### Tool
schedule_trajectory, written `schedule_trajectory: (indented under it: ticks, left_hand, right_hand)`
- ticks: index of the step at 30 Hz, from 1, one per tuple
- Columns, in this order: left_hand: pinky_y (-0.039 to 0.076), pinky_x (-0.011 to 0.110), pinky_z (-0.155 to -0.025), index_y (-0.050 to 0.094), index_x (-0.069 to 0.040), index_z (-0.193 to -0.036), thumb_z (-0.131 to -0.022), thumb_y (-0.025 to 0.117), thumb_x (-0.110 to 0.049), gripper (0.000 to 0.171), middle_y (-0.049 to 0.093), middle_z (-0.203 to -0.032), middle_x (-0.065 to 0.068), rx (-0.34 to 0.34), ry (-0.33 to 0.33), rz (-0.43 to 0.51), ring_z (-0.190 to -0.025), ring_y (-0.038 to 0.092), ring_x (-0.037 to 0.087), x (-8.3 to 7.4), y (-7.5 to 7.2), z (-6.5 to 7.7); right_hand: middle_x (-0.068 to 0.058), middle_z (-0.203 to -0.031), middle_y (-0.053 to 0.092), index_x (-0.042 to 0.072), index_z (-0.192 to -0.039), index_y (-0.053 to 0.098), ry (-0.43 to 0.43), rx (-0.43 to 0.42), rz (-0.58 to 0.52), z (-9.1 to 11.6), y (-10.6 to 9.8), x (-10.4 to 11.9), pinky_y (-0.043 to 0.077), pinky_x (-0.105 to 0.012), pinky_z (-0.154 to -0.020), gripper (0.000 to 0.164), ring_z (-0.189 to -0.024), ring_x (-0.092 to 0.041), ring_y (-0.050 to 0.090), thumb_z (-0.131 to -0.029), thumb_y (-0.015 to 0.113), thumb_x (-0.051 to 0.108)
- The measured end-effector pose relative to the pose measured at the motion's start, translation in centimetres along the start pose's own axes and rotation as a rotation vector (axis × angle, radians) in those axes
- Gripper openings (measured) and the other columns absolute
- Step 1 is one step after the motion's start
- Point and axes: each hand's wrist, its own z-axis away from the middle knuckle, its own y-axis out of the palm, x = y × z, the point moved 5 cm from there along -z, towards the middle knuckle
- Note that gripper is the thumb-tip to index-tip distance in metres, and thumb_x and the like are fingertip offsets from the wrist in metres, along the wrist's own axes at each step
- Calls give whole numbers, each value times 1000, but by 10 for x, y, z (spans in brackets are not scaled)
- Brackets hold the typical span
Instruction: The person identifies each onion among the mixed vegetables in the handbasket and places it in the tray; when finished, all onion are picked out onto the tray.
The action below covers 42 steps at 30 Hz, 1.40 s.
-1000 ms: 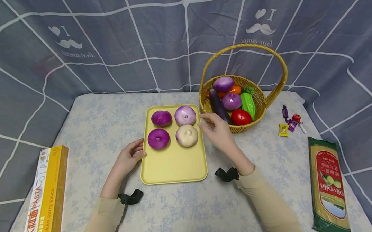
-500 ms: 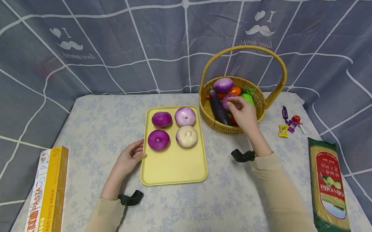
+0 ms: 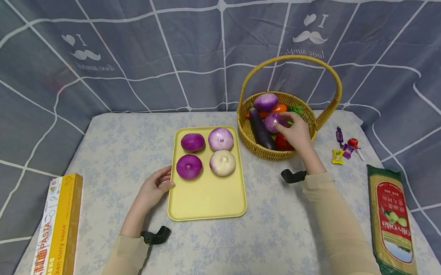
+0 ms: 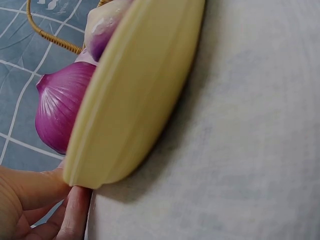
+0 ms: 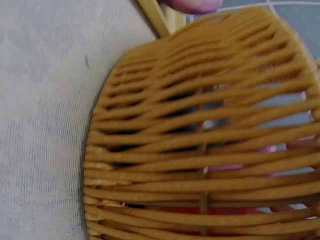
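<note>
My right hand (image 3: pixel 295 130) reaches into the wicker basket (image 3: pixel 261 153), thumb and fingers curled round the right side of a purple onion (image 3: pixel 269 122) that sits among the other vegetables there. From my right wrist, the weave hides most of that grip. A long eggplant (image 3: pixel 261 129) lies just left of this onion, and a red tomato (image 3: pixel 282 143) sits below my palm, partly covered. Towards the back of the basket I see a lilac onion (image 3: pixel 265 102), with an orange vegetable (image 3: pixel 279 108) beside it and a green leafy tuft (image 3: pixel 297 108) to the right.

My left hand (image 3: pixel 154 187) pinches the left edge of the yellow tray (image 3: pixel 208 199), thumb at the rim and fingers lower down. The tray rests on the worktop (image 3: pixel 210 252), left of the basket. Its far part carries two dark purple onions (image 3: pixel 189 166) on the left, a pale purple onion (image 3: pixel 221 138) at far right and a whitish onion (image 3: pixel 222 163) nearer me.

Out to my right are a red lollipop (image 3: pixel 352 142), a few wrapped sweets (image 3: pixel 337 157) and a pasta bag (image 3: pixel 392 220); a yellow and white pasta box (image 3: pixel 62 230) lies at far left.
</note>
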Motion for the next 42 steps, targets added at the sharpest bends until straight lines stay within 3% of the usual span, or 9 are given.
schedule_trajectory:
  ticks: [13, 21, 31, 42]
  left_hand:
    - [53, 15, -93, 36, -3, -152, -97, 58, -3, 59, 50, -140, 22, 5, -15, 15, -129, 51, 35, 1, -1, 1]
    - [52, 12, -92, 36, -3, -152, -97, 58, -2, 59, 50, -140, 22, 0, -14, 23, -129, 51, 35, 2, -1, 1]
    - [52, 13, -91, 36, -3, -152, -98, 58, -3, 58, 51, -140, 22, -2, -9, 5, -128, 51, 35, 1, -1, 1]
    - [53, 16, -92, 34, -5, -153, -99, 58, -6, 59, 50, -141, 22, 9, -11, 5, -128, 51, 36, 0, -1, 2]
  right_hand:
    - [-27, -151, 38, -2, -149, 34, 39, 101, 106, -18, 7, -13, 33, -57, -116, 77, -138, -43, 38, -88, 73, 26]
    - [-31, -148, 39, -7, -148, 34, -18, 136, 231, -24, 13, -11, 28, -57, -119, 78, -137, -46, 37, -87, 74, 20]
    - [-30, -148, 39, -1, -150, 32, -28, 150, 353, -29, 20, -12, 30, -61, -117, 81, -136, -47, 36, -85, 77, 17]
    - [-31, -141, 41, -2, -142, 41, -24, 97, 378, -28, 20, -11, 34, -61, -114, 75, -130, -47, 40, -82, 79, 22]
